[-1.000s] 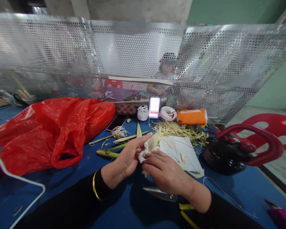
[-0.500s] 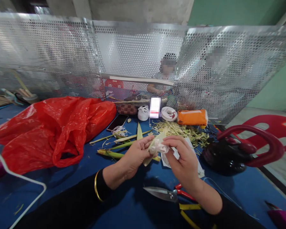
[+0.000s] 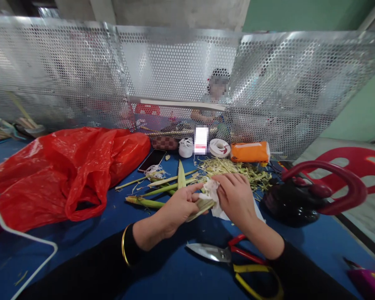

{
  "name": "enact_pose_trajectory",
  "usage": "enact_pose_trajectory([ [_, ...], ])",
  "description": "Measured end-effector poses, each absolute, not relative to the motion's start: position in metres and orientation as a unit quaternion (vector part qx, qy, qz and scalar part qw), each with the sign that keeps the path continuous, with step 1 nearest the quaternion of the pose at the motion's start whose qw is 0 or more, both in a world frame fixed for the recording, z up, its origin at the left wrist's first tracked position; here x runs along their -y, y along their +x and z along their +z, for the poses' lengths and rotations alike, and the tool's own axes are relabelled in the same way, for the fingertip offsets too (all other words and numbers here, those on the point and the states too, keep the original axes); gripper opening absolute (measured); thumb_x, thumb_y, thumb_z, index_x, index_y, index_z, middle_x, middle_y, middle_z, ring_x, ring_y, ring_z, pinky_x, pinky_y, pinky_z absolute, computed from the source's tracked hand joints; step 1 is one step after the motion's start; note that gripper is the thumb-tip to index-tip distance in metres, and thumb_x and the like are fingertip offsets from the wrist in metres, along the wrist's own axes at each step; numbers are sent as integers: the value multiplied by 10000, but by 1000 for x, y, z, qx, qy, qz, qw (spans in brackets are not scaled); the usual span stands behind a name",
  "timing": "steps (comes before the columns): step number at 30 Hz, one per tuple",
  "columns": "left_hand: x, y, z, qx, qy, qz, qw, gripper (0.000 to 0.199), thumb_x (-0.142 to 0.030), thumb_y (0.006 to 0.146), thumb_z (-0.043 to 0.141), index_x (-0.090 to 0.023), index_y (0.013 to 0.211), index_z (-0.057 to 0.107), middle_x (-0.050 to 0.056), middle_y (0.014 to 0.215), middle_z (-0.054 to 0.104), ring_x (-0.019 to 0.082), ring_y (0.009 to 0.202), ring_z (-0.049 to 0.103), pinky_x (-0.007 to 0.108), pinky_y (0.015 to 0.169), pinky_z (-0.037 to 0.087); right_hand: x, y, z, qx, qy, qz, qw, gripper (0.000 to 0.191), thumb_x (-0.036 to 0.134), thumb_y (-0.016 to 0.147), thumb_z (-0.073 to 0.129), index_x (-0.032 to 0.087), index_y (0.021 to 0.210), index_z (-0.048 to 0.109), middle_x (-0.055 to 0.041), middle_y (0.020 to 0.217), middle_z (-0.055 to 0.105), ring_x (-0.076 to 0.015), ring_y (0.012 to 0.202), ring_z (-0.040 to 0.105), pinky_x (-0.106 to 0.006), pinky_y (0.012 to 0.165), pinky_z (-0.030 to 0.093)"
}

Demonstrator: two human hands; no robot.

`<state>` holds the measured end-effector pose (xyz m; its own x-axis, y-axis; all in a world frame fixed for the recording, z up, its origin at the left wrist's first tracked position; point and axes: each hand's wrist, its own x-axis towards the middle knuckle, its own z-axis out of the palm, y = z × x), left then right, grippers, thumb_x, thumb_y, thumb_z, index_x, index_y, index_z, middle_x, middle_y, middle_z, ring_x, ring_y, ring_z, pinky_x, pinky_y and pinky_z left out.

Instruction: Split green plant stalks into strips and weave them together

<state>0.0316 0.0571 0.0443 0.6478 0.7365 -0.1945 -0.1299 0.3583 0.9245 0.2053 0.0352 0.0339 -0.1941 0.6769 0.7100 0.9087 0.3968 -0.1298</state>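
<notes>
White crumpled tissue [image 3: 211,189] (or thin cloth, I can't be sure) is pinched in my right hand [image 3: 238,199], which has turned back-up; my left hand [image 3: 177,209] grips the pale corn husk [image 3: 202,207], now lying flatter between them, seemingly better placed for wiping

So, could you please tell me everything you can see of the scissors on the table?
The scissors lie on the blue tabletop, below the left hand and right hand in the picture; neither holds them. The blades look like shiny grey metal, taper to a point aimed left, and meet the handles at a pivot. One handle is red, the other a yellow loop; both run right, towards the right sleeve, which hides part of them. How far the blades are open is unclear.
</notes>
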Motion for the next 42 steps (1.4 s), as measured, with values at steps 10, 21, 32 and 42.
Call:
enact_pose_trajectory([
  [10,-59,32,40,-313,517,313,733,516,-40,626,613,-150,1130,621,-11,763,639,116,701,585,242,703,471,-33,195,32,889,-395,-64,221,287,137,880,499,153,1159,561,-112,1035,681,-245,981,610,-505,1009,355],
  [21,-70,18,42,-468,745,277,385,181,-331,787,599,-174,739,675,-3,573,600,156,535,570,241,518,373,-36,209,40,838,-481,-38,256,125,106,885,507,180,946,588,-67,899,688,-226,854,620,-456,941,405],
  [32,-60,18,46,-338,888,263,165,153,-171,855,548,-196,745,651,-22,740,711,154,737,636,434,1082,258,-35,198,32,855,-445,90,253,188,236,921,528,218,739,488,-5,684,592,-190,716,573,-336,786,442],
  [42,-78,-3,72,-305,894,326,26,200,-295,913,516,-196,817,661,-15,744,713,138,697,627,438,1118,210,-37,227,56,825,-484,182,230,243,274,921,506,203,689,490,15,653,528,-150,633,509,-246,591,359],
])
